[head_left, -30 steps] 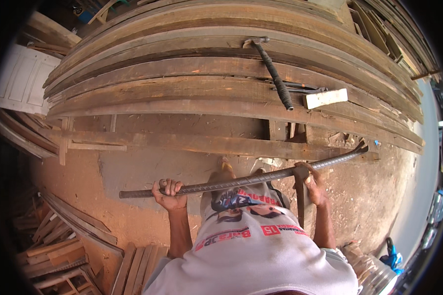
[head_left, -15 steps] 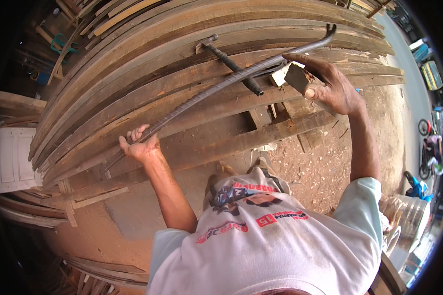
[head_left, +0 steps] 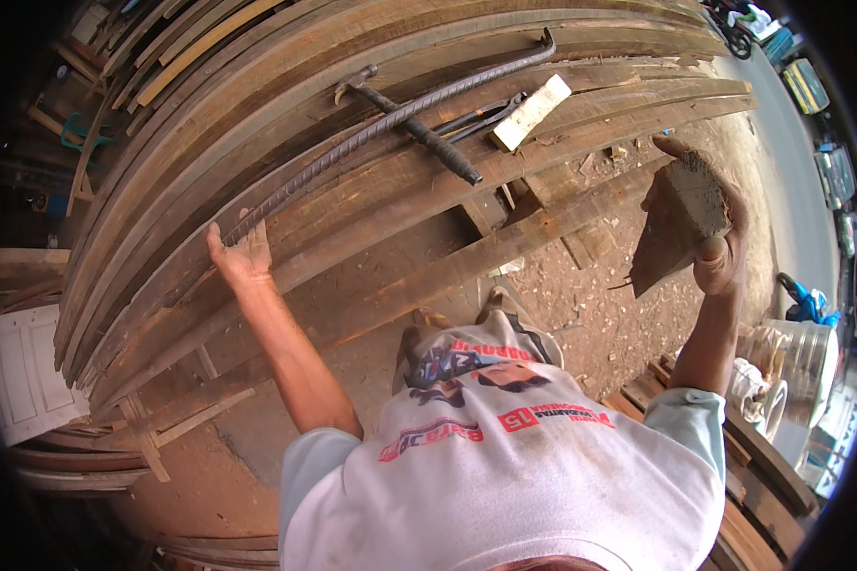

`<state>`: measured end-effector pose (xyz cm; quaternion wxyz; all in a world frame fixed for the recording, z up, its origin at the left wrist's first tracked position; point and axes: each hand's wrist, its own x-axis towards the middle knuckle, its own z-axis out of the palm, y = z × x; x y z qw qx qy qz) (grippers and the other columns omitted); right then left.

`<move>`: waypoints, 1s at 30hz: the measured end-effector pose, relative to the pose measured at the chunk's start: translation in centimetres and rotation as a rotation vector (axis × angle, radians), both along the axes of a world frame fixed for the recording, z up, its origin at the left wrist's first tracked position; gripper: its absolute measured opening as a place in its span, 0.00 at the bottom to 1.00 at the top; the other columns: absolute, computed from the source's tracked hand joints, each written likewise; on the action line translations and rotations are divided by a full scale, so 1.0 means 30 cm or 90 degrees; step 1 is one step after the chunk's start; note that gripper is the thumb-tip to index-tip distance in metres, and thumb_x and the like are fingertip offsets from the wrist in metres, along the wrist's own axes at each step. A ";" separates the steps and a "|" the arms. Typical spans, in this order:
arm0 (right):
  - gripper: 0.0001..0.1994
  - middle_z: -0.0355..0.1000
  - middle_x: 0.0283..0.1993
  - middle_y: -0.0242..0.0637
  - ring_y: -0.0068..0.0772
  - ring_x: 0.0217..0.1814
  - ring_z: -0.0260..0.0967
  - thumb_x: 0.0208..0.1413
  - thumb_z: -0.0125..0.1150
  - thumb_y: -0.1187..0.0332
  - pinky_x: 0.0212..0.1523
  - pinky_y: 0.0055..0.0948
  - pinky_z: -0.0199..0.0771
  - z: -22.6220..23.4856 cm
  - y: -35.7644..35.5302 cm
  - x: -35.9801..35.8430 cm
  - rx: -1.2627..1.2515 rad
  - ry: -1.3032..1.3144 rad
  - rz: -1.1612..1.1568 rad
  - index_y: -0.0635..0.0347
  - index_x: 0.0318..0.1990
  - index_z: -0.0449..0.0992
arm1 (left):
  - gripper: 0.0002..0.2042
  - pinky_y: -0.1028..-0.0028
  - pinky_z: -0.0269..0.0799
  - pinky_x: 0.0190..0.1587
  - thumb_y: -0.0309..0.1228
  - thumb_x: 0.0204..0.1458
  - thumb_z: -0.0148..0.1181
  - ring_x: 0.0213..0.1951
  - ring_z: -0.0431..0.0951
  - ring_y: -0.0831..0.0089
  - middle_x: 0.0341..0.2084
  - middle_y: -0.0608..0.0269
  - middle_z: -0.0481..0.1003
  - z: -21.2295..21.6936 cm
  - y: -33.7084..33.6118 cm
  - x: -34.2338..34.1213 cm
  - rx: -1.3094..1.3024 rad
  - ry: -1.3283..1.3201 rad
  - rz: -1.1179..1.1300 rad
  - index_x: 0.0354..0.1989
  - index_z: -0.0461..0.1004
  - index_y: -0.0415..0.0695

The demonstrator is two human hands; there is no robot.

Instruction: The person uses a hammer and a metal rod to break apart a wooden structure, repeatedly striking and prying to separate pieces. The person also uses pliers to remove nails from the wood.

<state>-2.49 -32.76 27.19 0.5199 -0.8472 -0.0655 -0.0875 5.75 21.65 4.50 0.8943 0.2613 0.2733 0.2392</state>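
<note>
A long ribbed steel pry bar with a hooked, forked tip lies slantwise over the stacked boards, crossing above a hammer with a dark wrapped handle. My left hand is closed around the bar's near-left end. Out to the right, clear of the boards, my right hand grips a rough brown wood block, thumb on the near side and fingers behind it. Beside the hammer lie a pincer-like tool, partly hidden, and a pale wooden block.
Long weathered boards fill the far side in a curved-looking stack. A lower beam runs nearer my feet, above ground strewn with wood chips. More planks lie at the lower right, near a pale bucket.
My right hand has left the pry bar and swung right and nearer with the brown block. The bar's hooked end has shifted left. The pale block now shows fully.
</note>
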 end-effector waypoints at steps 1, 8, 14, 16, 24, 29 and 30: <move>0.65 0.78 0.38 0.35 0.26 0.42 0.77 0.27 0.68 0.15 0.45 0.29 0.77 -0.013 0.013 0.009 0.020 -0.009 0.014 0.67 0.63 0.74 | 0.39 0.50 0.44 0.77 0.47 0.64 0.57 0.73 0.56 0.46 0.67 0.38 0.61 0.017 -0.019 -0.044 0.070 0.001 -0.054 0.75 0.48 0.37; 0.53 0.79 0.38 0.47 0.47 0.41 0.81 0.38 0.74 0.26 0.44 0.38 0.79 -0.046 0.191 0.099 -0.064 -0.126 0.219 0.70 0.59 0.73 | 0.38 0.52 0.52 0.75 0.53 0.66 0.53 0.73 0.61 0.52 0.69 0.42 0.65 0.195 -0.520 -0.230 0.572 -0.085 -0.382 0.73 0.58 0.34; 0.48 0.78 0.34 0.57 0.60 0.37 0.80 0.44 0.73 0.31 0.37 0.47 0.79 -0.018 0.473 0.122 -0.170 -0.182 0.368 0.72 0.54 0.72 | 0.29 0.62 0.69 0.64 0.42 0.55 0.73 0.62 0.74 0.61 0.58 0.50 0.75 0.204 -0.868 -0.358 0.937 -0.407 -0.660 0.60 0.73 0.37; 0.48 0.77 0.37 0.55 0.58 0.39 0.80 0.46 0.71 0.29 0.39 0.45 0.78 0.014 0.551 0.096 -0.159 -0.188 0.385 0.71 0.55 0.72 | 0.25 0.62 0.72 0.59 0.41 0.55 0.73 0.59 0.77 0.61 0.56 0.51 0.76 0.018 -0.909 -0.387 1.124 -0.460 -0.481 0.55 0.76 0.37; 0.31 0.78 0.42 0.52 0.51 0.45 0.77 0.66 0.60 0.43 0.48 0.44 0.76 -0.159 0.556 0.282 0.011 -0.168 0.352 0.70 0.50 0.79 | 0.28 0.63 0.74 0.54 0.33 0.50 0.73 0.49 0.78 0.64 0.48 0.52 0.77 0.233 -0.768 -0.507 0.517 -0.213 -0.326 0.57 0.71 0.33; 0.35 0.79 0.41 0.61 0.63 0.47 0.79 0.60 0.67 0.43 0.51 0.48 0.78 -0.530 0.431 0.492 -0.431 0.022 0.232 0.76 0.51 0.73 | 0.26 0.61 0.73 0.56 0.41 0.55 0.65 0.50 0.78 0.64 0.47 0.51 0.78 0.157 -0.600 -0.586 0.515 -0.123 -0.061 0.57 0.71 0.34; 0.35 0.78 0.35 0.56 0.53 0.38 0.79 0.60 0.68 0.44 0.41 0.44 0.78 -0.574 0.436 0.503 -0.401 0.064 0.250 0.77 0.51 0.73 | 0.26 0.60 0.73 0.57 0.41 0.56 0.63 0.50 0.78 0.63 0.48 0.50 0.78 0.151 -0.568 -0.611 0.521 -0.083 -0.025 0.58 0.70 0.35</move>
